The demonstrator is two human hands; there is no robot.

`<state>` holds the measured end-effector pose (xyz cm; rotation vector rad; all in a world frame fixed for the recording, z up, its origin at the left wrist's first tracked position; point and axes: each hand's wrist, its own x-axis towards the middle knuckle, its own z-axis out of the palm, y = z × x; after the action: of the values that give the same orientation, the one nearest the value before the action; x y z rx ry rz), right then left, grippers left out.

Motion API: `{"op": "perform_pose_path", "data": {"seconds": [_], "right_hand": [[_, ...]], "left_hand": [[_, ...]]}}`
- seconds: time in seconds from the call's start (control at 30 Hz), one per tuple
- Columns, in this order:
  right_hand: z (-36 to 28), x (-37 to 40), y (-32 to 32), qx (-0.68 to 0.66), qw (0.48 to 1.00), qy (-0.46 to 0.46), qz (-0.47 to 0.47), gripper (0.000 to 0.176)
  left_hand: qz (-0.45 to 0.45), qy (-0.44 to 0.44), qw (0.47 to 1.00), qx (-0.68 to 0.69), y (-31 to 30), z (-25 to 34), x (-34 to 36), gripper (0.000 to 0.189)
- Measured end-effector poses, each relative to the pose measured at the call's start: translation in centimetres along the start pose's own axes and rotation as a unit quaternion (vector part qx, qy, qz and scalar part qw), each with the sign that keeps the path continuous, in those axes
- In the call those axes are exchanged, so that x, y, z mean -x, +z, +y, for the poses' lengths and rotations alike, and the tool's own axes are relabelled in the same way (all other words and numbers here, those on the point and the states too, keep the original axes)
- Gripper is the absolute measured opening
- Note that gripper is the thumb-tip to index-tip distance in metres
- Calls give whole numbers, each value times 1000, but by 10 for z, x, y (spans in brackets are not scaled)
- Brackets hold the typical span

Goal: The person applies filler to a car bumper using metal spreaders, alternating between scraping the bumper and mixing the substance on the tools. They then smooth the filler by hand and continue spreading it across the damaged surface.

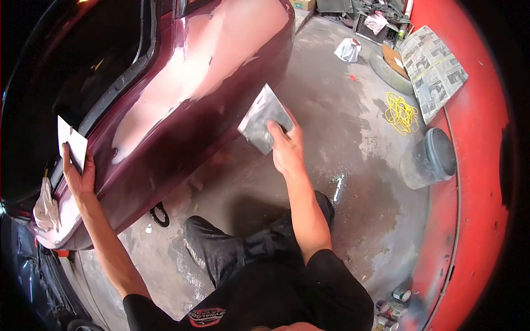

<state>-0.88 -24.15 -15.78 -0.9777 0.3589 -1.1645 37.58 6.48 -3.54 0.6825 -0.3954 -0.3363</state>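
My left hand (80, 175) grips a flat white rectangular sheet (72, 142), thumb on its face, beside the dark car window. In my right hand (288, 146) is a flat grey, smudged rectangular sheet (257, 121), pinched between thumb and fingers and held in the air over the floor. Its exact kind I cannot make out. To the left runs a maroon car body (182, 132) with a broad pale pinkish patch (193, 66) along its upper side. Neither sheet can be seen clearly touching the car.
A crumpled cloth or bag (47, 207) rests on the car's near end. Rightward are a grey bucket (422, 160), a coiled yellow cord (401, 113), newspaper (433, 69) and a red wall (480, 165). A white bag (348, 50) and a black ring (160, 214) lie on the floor.
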Motion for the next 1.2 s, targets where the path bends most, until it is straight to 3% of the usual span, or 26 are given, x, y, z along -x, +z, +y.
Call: {"op": "perform_pose_path", "data": {"seconds": [0.07, 0.1, 0.17, 0.43, 0.87, 0.97, 1.2], "right_hand": [[-7, -20, 11, 209, 958, -196, -14, 48], [-6, -31, 9, 332, 903, -273, -12, 50], [-2, -51, 2, 551, 730, -405, -10, 57], [1, -121, -26, 575, 623, -527, -48, 72], [13, -139, -21, 570, 641, -513, -42, 77], [10, -133, -30, 601, 621, -500, -52, 76], [12, -121, -13, 540, 645, -538, -63, 73]], "left_hand": [[-14, -44, 997, 56, -12, 2, -7, 23], [-82, -110, 984, 109, -32, 8, -18, 25], [-125, -143, 965, 180, -27, 8, -12, 30], [-132, -156, 958, 202, -28, 8, -12, 32], [-94, -136, 969, 181, -37, 11, -17, 33], [-95, -126, 970, 183, -36, 11, -18, 33], [-104, -126, 971, 174, -35, 11, -19, 35]]}}
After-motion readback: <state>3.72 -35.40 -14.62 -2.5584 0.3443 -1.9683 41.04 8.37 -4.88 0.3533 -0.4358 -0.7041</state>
